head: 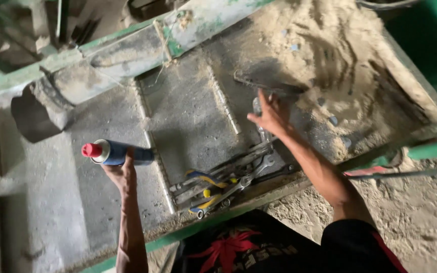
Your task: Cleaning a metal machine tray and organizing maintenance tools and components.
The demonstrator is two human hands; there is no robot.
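Note:
My left hand (122, 174) grips a blue spray can (120, 152) with a red cap, held sideways over a dusty grey metal surface (188, 116). My right hand (271, 115) is stretched out with fingers spread, over a shiny wrench (260, 121) lying on the surface and just short of a dark metal bar (266, 86). Whether it touches the wrench I cannot tell. Nearer me lies a heap of tools (228, 179): spanners and pliers with yellow and blue handles.
Sawdust (340, 55) covers the right part of the surface. A green-painted metal frame (102, 50) runs along the far edge and another green edge (213, 222) along the near side. Sandy ground (410, 212) lies at the right. A dark cut-out (34, 119) sits at the left.

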